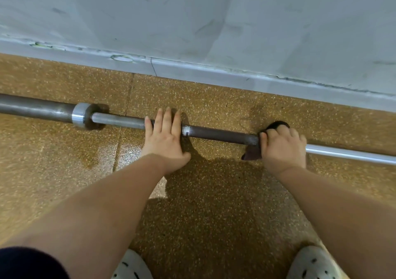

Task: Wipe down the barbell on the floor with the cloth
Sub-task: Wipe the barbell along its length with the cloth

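A long metal barbell (218, 133) lies across the speckled brown floor, running from the left edge to the right edge. Its thick sleeve and silver collar (82, 116) are at the left. My left hand (165, 138) lies flat on the shaft with straight fingers, pressing it down. To the right, my right hand (282, 148) grips a dark cloth (252, 152) wrapped around the shaft. Bits of the cloth stick out in front of and behind the hand; the rest is hidden under my fingers.
A grey wall with a pale skirting board (214, 71) runs just behind the barbell. My two feet in white spotted shoes (315, 263) stand at the bottom edge. A damp patch (94, 156) marks the floor to the left.
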